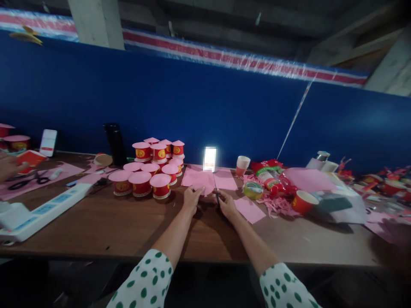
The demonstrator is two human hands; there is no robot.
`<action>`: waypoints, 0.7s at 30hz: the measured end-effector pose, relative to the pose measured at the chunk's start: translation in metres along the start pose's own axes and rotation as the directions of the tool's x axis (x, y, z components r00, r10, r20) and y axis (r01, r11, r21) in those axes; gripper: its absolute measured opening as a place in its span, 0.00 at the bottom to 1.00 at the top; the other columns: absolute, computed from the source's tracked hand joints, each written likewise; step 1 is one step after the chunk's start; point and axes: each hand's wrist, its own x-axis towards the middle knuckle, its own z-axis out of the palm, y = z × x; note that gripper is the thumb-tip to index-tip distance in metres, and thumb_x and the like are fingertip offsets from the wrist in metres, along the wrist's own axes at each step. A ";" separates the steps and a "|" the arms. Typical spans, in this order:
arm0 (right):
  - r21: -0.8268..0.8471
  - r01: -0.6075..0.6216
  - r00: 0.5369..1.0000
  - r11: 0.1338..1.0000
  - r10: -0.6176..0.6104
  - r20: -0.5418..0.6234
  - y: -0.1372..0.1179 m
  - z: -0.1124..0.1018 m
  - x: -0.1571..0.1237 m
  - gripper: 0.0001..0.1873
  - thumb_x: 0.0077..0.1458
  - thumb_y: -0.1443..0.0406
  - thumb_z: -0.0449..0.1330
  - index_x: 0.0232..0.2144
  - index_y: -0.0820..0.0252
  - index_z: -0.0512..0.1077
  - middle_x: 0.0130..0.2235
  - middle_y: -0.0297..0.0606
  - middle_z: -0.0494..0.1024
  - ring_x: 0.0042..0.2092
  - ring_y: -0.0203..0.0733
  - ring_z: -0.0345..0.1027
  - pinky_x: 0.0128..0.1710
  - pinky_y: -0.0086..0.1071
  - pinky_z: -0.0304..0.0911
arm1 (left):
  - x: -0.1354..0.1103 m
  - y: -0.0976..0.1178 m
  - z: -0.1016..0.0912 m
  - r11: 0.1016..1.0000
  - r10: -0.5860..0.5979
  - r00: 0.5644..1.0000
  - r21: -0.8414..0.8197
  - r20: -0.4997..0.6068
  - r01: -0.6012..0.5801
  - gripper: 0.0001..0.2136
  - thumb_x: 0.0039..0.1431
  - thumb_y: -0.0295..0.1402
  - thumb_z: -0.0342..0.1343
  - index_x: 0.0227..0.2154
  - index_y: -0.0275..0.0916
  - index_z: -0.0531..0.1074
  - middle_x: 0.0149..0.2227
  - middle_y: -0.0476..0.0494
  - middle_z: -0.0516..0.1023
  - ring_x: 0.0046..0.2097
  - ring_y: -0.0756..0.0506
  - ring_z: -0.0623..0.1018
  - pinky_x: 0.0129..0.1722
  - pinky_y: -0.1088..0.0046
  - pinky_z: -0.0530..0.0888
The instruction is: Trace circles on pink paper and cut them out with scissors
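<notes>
My left hand [192,198] pinches the edge of a pink paper sheet [203,181] held just above the brown table [135,222]. My right hand [226,203] is closed on a pair of scissors [217,194] whose blades point up into that sheet. More pink sheets lie flat behind it [225,180] and to the right [249,209]. Both forearms reach out from white sleeves with green dots.
A cluster of red cups with pink paper lids [150,171] stands at the left, beside a black bottle [115,143]. A white power strip [48,209] lies at the front left. An open red cup [303,202], tape roll [253,190] and paper scraps sit at the right. Another person's hand [8,167] shows at far left.
</notes>
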 end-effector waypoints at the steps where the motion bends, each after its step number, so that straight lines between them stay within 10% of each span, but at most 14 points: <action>1: 0.004 0.004 1.000 1.000 -0.004 0.004 0.001 0.000 0.000 0.17 0.44 0.57 0.59 0.36 0.61 0.71 0.18 0.29 0.66 0.19 0.32 0.57 0.18 0.25 0.53 | 0.000 0.000 0.000 1.000 0.005 1.000 0.004 -0.006 -0.005 0.17 0.32 0.38 0.65 0.25 0.32 0.72 0.21 0.48 0.73 0.22 0.51 0.70 0.23 0.75 0.67; 21: -0.038 -0.020 1.000 0.999 0.020 -0.003 0.002 -0.001 0.001 0.18 0.44 0.56 0.59 0.36 0.62 0.72 0.18 0.29 0.67 0.20 0.32 0.58 0.19 0.26 0.53 | 0.002 -0.003 -0.001 0.999 0.026 0.999 -0.033 -0.020 -0.027 0.18 0.34 0.38 0.64 0.28 0.30 0.72 0.22 0.46 0.74 0.23 0.51 0.71 0.24 0.74 0.69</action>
